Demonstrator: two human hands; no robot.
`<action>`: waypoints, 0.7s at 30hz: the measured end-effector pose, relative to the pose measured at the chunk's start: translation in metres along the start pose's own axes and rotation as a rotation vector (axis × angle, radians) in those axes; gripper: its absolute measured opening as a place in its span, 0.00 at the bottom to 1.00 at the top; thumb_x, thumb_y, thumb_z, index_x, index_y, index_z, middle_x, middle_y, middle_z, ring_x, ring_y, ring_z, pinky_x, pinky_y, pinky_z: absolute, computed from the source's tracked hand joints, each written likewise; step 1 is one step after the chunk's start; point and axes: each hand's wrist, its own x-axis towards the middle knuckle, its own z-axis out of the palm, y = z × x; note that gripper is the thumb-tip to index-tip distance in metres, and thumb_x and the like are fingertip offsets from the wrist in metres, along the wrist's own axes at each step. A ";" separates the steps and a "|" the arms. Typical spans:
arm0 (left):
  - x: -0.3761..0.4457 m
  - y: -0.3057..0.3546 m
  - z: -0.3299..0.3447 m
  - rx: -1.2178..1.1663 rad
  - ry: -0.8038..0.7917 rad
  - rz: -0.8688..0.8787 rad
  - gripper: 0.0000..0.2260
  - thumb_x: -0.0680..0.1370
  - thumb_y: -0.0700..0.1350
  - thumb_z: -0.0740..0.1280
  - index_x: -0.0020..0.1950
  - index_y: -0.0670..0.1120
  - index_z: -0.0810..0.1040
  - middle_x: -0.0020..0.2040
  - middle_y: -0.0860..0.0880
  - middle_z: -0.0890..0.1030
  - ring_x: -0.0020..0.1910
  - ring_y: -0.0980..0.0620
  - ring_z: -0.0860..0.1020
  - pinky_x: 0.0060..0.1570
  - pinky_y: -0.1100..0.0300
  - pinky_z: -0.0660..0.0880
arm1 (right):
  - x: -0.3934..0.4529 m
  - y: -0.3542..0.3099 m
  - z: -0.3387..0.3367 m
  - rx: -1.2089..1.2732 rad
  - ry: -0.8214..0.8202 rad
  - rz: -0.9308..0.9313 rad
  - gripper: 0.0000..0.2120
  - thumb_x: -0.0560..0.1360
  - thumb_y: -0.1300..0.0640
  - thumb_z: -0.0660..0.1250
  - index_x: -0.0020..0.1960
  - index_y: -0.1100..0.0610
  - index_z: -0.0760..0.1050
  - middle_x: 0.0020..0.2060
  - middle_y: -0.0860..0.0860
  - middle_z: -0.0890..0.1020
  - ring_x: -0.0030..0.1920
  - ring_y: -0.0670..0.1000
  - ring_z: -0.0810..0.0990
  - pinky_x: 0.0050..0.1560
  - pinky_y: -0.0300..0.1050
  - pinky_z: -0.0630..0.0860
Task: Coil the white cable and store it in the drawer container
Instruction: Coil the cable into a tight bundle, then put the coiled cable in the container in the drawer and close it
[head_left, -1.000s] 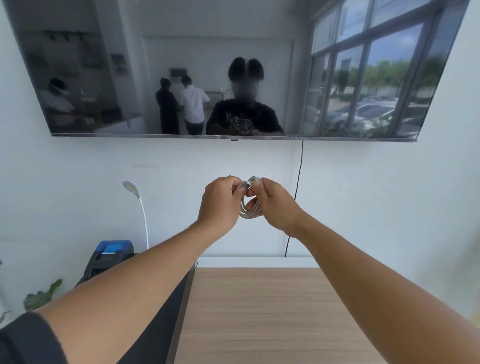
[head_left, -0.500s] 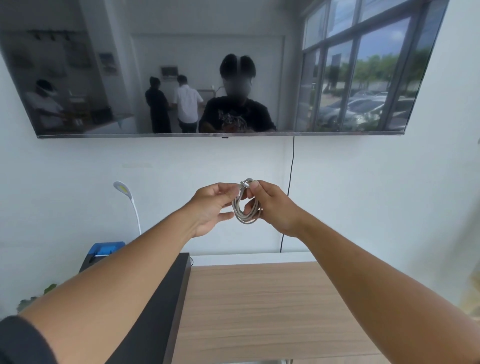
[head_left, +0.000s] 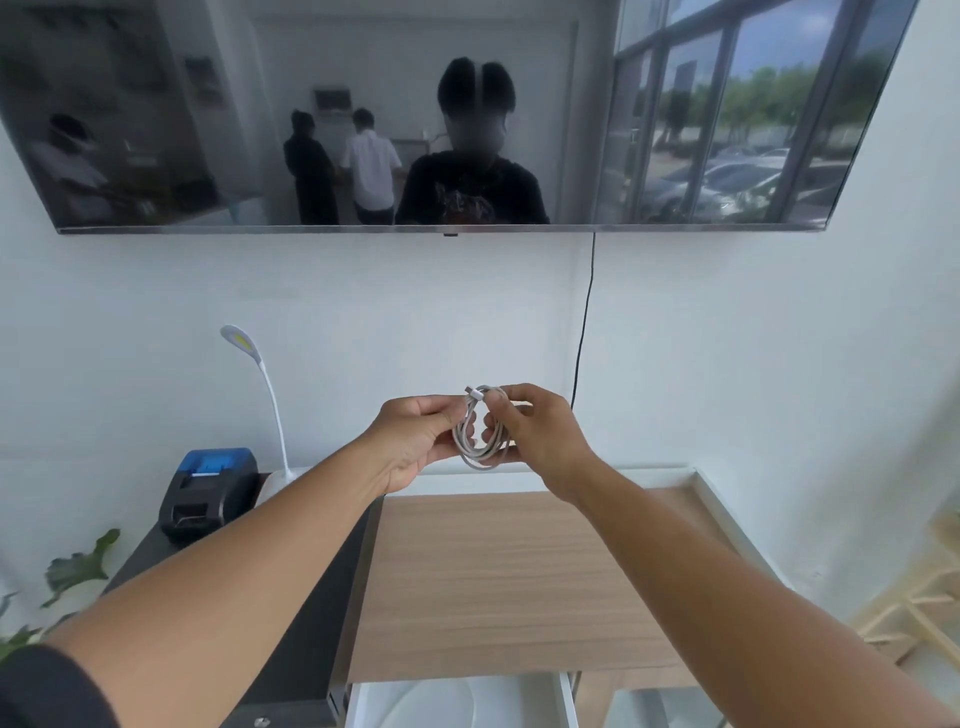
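White cable (head_left: 480, 431): wound into a small multi-loop coil, held in the air between both hands, above the far edge of the wooden desktop (head_left: 509, 577) and in front of the white wall (head_left: 727, 353). It touches no surface.

Left hand (head_left: 415, 441): on the coil's left side, fingers curled, thumb and fingertips pinching the loops near the top left.

Right hand (head_left: 540, 436): on the coil's right side, fingers curled around the loops, back of the hand toward the camera. Both hands grip the coil, close together with only the coil between them.

Orientation: the coil hangs roughly upright, its open face toward the camera. Outline is oval, long axis near vertical, slightly tilted. The connector end (head_left: 471, 391) sits at the top of the coil and points up and to the left. The bottom of the loops hangs free below both hands.

Surroundings: an open white drawer (head_left: 457, 701) shows at the bottom edge, under the desktop's near side. To the left, a black desk (head_left: 306, 623) carries a black and blue label printer (head_left: 210, 491) and a white gooseneck lamp (head_left: 260, 395). A wall-mounted television (head_left: 441, 114) hangs above, with a black cord (head_left: 584, 322) running down the wall from it. Plant leaves (head_left: 72, 571) at far left.
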 end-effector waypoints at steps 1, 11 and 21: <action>-0.002 -0.008 -0.001 -0.008 0.023 -0.012 0.09 0.78 0.39 0.72 0.56 0.36 0.83 0.47 0.39 0.84 0.44 0.44 0.84 0.41 0.54 0.83 | -0.002 0.006 -0.001 0.010 0.018 0.016 0.13 0.78 0.51 0.74 0.54 0.60 0.81 0.40 0.59 0.83 0.37 0.54 0.85 0.38 0.54 0.85; -0.024 -0.122 -0.017 -0.058 0.211 -0.229 0.07 0.78 0.37 0.71 0.55 0.38 0.81 0.44 0.40 0.84 0.39 0.44 0.82 0.48 0.45 0.82 | -0.040 0.105 -0.003 -0.184 -0.008 0.294 0.10 0.78 0.52 0.73 0.58 0.55 0.84 0.46 0.56 0.87 0.41 0.53 0.87 0.37 0.54 0.86; -0.055 -0.240 -0.038 0.000 0.289 -0.473 0.03 0.78 0.36 0.72 0.50 0.38 0.81 0.46 0.37 0.85 0.40 0.43 0.84 0.34 0.52 0.84 | -0.100 0.213 0.002 -0.196 0.010 0.556 0.15 0.78 0.58 0.73 0.64 0.57 0.81 0.47 0.59 0.87 0.41 0.58 0.89 0.42 0.59 0.86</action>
